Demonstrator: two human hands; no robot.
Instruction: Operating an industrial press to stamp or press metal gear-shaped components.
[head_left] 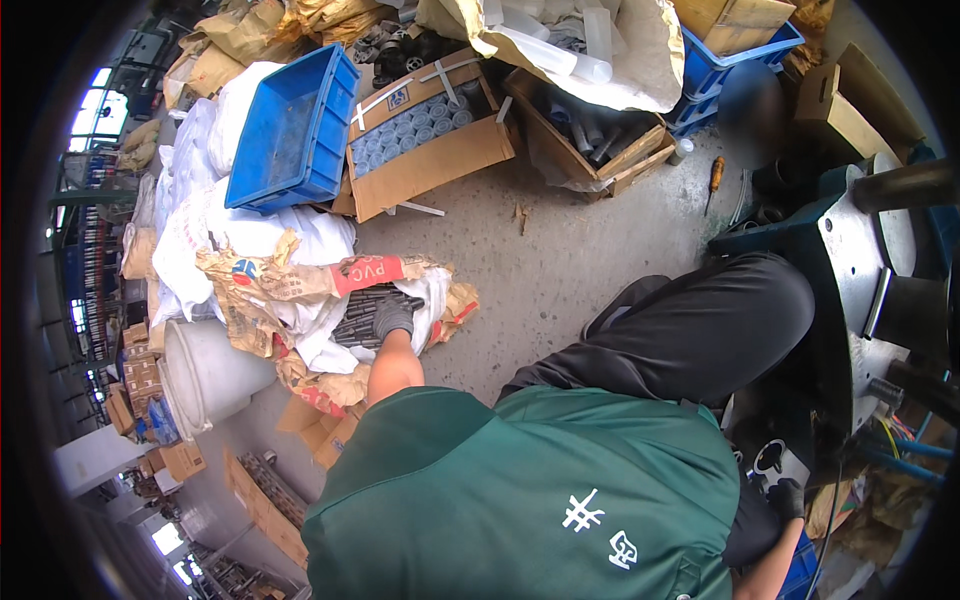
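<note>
Green-shirted shoulder [520, 490] leans over while left hand [392, 318] fingers close on dark rods [365, 312] in the sack [300, 290]; right hand [787, 497] unclear.

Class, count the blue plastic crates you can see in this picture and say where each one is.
2: one blue crate tilted on the white sacks upper left, one blue crate holding cardboard at upper right. More may be hidden below it.

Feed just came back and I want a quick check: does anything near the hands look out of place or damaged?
The sack that the left hand reaches into is torn open, its dark tube pieces exposed. A screwdriver lies loose on the concrete floor. The right hand rests by the machine.
</note>
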